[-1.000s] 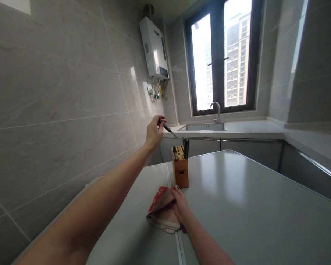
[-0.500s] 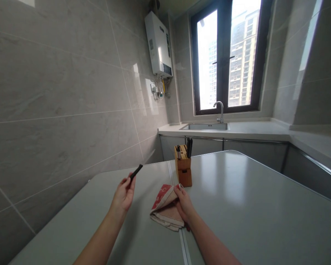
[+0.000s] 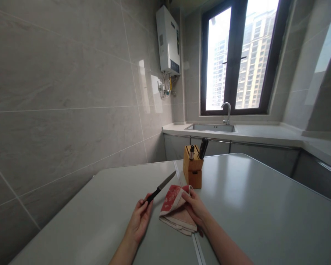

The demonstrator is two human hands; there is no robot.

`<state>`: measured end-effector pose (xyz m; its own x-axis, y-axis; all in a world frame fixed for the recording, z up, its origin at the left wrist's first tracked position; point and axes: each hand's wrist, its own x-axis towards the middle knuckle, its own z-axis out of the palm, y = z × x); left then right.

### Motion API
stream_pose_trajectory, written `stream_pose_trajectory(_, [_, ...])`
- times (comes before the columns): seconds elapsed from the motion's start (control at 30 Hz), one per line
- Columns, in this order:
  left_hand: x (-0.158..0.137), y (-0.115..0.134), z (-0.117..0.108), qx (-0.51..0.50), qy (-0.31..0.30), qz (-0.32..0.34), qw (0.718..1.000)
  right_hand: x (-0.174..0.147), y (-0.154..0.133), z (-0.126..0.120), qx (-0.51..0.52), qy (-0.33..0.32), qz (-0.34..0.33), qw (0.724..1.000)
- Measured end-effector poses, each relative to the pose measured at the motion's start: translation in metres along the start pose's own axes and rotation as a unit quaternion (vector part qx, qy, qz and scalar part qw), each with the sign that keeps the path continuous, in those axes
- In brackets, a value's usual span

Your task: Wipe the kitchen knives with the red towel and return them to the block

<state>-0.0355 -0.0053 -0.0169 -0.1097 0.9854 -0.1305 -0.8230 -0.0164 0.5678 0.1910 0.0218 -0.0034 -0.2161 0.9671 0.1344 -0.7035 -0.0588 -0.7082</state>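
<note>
No text can be read. The heater bears a small dark badge high on its front, its lettering too small to make out. A narrow dark label runs down the front's right edge, also illegible. Low on the front is a dark panel; any characters there are lost to blur. The sink has small dark marks on its inner wall, too tiny to identify. Pale shapes on the towel's red part could be letters or pattern; I cannot tell.
</note>
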Motion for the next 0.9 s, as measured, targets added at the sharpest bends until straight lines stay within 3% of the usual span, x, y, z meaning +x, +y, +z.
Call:
stream_pose_trajectory(0.23, [-0.016,-0.004,0.014,0.091,-0.046,-0.009,0.995,-0.001,-0.002,0.002,0.004,-0.03,0.033,0.999])
stream_pose_trajectory(0.57, [-0.02,-0.01,0.019,0.174,-0.126,-0.035,0.976,-0.007,-0.001,0.012,-0.017,-0.021,0.035,0.999])
stream_pose_trajectory(0.9, [-0.025,-0.004,0.028,0.227,-0.129,-0.053,0.964,-0.003,0.002,0.007,-0.021,-0.032,0.049,0.998])
